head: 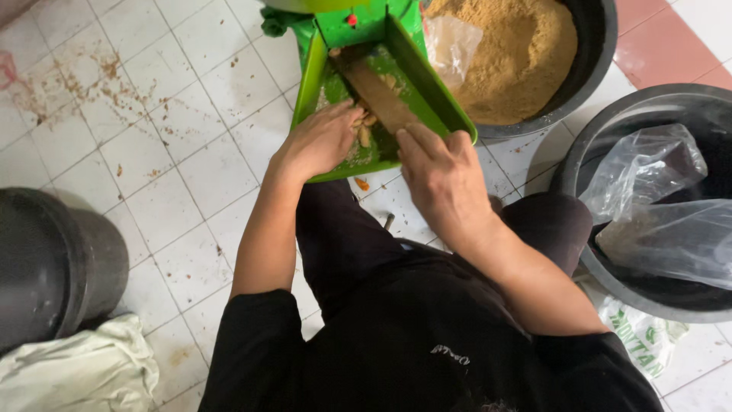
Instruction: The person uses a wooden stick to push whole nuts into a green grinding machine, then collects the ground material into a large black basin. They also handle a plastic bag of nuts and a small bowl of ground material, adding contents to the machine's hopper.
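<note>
A green metal feed tray point(431, 91) of a grinding machine slopes toward me, with pale root pieces point(364, 128) lying in it. My left hand point(320, 141) rests in the tray, its fingers curled over the pieces. My right hand point(438, 179) grips the near end of a brown wooden stick point(377, 91) that lies along the tray toward the machine's opening. I sit close behind the tray, in dark clothes.
A black tub point(587, 61) of yellow-brown ground powder stands at the back right, a clear plastic bag point(450, 46) at its rim. Another black tub point(602, 152) with plastic bags is on the right. On the left stand a dark bucket point(53, 259) and a pale cloth point(76, 370). The white tile floor point(152, 114) is stained.
</note>
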